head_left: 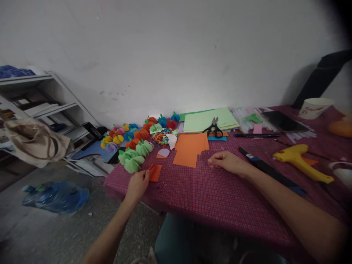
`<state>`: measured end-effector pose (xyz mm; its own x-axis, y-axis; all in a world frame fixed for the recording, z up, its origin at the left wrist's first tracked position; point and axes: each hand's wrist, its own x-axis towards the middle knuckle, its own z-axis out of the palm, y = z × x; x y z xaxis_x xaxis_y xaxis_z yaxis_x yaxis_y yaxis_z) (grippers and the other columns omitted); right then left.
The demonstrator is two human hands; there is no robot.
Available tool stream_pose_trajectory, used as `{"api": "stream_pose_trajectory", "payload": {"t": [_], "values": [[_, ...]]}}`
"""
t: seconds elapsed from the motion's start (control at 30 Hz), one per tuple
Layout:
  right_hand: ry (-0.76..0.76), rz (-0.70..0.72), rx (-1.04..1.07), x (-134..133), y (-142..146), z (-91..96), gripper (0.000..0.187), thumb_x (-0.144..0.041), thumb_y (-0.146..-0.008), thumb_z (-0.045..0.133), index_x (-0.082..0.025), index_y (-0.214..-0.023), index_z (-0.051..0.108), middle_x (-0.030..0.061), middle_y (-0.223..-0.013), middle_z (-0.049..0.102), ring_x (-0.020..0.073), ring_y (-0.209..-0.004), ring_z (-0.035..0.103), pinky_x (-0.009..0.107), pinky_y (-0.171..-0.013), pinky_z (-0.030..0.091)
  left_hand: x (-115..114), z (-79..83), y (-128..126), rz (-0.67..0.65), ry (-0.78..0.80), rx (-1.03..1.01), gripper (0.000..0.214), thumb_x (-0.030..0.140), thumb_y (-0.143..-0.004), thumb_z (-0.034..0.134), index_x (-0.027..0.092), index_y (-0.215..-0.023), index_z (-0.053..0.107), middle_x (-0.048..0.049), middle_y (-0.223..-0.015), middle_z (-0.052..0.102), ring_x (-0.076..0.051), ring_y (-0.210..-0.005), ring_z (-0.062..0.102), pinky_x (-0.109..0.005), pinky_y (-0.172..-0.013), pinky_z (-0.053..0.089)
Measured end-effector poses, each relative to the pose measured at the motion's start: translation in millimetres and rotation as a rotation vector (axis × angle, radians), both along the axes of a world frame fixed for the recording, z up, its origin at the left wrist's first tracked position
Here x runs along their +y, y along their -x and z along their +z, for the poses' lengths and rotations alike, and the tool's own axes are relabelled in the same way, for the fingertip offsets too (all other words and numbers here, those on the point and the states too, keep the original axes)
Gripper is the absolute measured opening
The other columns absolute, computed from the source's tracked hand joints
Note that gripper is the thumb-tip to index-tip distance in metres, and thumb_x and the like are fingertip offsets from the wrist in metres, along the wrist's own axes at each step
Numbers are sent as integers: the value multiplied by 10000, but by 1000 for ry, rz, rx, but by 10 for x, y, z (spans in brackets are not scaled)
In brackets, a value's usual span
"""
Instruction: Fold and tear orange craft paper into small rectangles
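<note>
My left hand (138,184) pinches a small folded orange paper piece (155,172) lying near the table's left edge. My right hand (226,161) rests on the red checked tablecloth (209,190) with its fingers curled loosely, just right of a stack of orange paper squares (191,148); nothing shows in it. Green folded paper balls (134,156) sit just beyond the left hand.
More paper balls in orange, yellow, blue and purple (137,134) line the far left. Black scissors (213,128) lie on light green sheets (209,119). A yellow glue gun (301,161), a black ruler (264,167), a tablet (284,121) and a paper cup (315,107) sit right. Shelves (41,106) stand left.
</note>
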<state>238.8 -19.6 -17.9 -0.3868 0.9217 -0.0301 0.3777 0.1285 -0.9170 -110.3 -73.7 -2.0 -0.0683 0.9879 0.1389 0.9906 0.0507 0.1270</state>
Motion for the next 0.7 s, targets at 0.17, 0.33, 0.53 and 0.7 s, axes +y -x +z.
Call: {"api": "stream_pose_trajectory", "payload": {"t": [0.17, 0.33, 0.53, 0.7], "values": [[-17, 9, 22, -2, -4, -1, 307, -446, -701, 504, -176, -624, 627, 16, -640, 621, 134, -599, 516, 251, -595, 374, 0, 29, 8, 31, 16, -40, 459, 388, -843, 248, 151, -788, 638, -99, -748, 648, -188, -662, 570, -229, -542, 292], [-26, 7, 23, -5, -9, 3, 303, -437, -703, 506, -175, -609, 625, 13, -624, 615, 132, -589, 512, 246, -577, 367, -33, 58, -25, -31, -17, -207, 406, 439, -808, 328, 187, -842, 644, -62, -790, 657, -192, -700, 577, -229, -574, 325], [-15, 15, 13, -2, -1, 15, 308, -447, -698, 508, -172, -621, 624, 19, -638, 620, 137, -606, 526, 239, -588, 378, -67, 90, -31, -87, -126, -106, 422, 382, -842, 264, 157, -923, 612, -80, -916, 639, -205, -867, 563, -276, -762, 383], [-15, 5, -1, -11, 9, 20, 324, -465, -696, 503, -174, -627, 627, 23, -652, 626, 147, -637, 538, 241, -614, 391, 129, 17, -63, -263, -242, -46, 409, 282, -848, 264, 142, -1185, 449, -76, -1257, 440, -172, -1168, 377, -316, -974, 286]]}}
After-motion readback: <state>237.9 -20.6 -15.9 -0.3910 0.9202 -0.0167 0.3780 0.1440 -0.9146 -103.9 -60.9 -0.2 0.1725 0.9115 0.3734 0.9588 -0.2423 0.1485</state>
